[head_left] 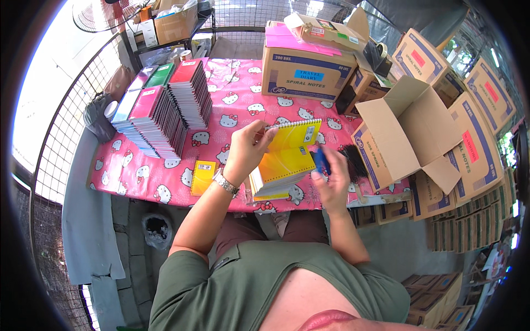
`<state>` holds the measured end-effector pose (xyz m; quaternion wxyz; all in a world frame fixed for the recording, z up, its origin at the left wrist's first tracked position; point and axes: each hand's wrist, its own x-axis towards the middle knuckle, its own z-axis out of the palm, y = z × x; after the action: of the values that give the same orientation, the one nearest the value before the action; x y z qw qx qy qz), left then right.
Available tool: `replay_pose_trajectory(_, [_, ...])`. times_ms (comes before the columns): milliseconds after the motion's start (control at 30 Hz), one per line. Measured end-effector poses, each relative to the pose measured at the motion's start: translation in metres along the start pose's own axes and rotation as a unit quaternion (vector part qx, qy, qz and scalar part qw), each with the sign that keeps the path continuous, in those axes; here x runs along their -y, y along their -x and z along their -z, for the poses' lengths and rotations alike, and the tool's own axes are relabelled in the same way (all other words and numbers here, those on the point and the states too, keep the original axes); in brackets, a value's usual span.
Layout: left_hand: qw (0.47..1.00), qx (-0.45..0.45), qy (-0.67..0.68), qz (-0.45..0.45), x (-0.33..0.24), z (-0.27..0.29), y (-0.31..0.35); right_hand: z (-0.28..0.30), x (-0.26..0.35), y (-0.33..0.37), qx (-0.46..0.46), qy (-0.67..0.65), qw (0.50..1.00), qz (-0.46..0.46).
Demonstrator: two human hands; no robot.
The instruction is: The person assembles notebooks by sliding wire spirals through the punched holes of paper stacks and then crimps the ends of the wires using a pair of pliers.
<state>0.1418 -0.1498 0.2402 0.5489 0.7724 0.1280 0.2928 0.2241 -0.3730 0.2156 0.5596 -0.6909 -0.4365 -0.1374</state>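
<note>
My left hand [251, 146], with a metal watch at the wrist, pinches the upper left corner of a yellow spiral notebook [295, 135] by its dark coil. This notebook is tilted up above a stack of yellow notebooks [284, 165] at the table's near edge. Just right of the stack, my right hand [333, 179] is closed around a small blue-handled tool [320, 161]; motion blur hides its exact kind. One more yellow notebook [203, 175] lies flat, left of my left forearm. Black spiral coils [353, 160] lie in a bunch beyond my right hand.
Tall stacks of red, green and pale blue notebooks [160, 110] stand at the left on the pink patterned tablecloth [232, 102]. A closed carton [303, 71] stands at the back. An open carton [411, 132] and more boxes crowd the right. A fan [107, 14] is at far left.
</note>
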Motion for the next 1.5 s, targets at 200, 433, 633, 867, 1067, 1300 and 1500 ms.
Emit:
replay_pose_trajectory(200, [0.999,0.001,0.027,-0.021,0.007,0.001,0.004,-0.029,0.043,-0.025,0.115,0.093,0.987,0.066])
replay_pose_trajectory(433, [0.977,-0.103,-0.06,-0.175,0.015,-0.007,0.012,-0.022,0.06,-0.019,0.147,-0.021,0.987,-0.057])
replay_pose_trajectory(633, [0.96,-0.127,-0.112,-0.224,-0.004,-0.006,0.017,-0.02,0.061,-0.023,0.109,0.074,0.988,0.086])
replay_pose_trajectory(867, [0.863,-0.124,-0.255,-0.417,-0.002,0.027,0.015,-0.011,0.057,-0.027,0.209,-0.464,0.792,-0.338])
replay_pose_trajectory(1067, [0.858,-0.09,-0.46,-0.212,0.027,0.099,0.0,0.019,-0.072,0.011,0.02,-0.072,0.966,-0.248])
replay_pose_trajectory(1300, [0.839,0.114,-0.517,0.123,0.21,0.105,0.042,-0.028,-0.186,0.108,0.203,0.273,0.93,-0.143])
replay_pose_trajectory(1500, [0.914,-0.044,-0.388,-0.114,0.094,0.061,-0.011,0.042,-0.277,0.075,0.065,0.504,0.832,-0.223])
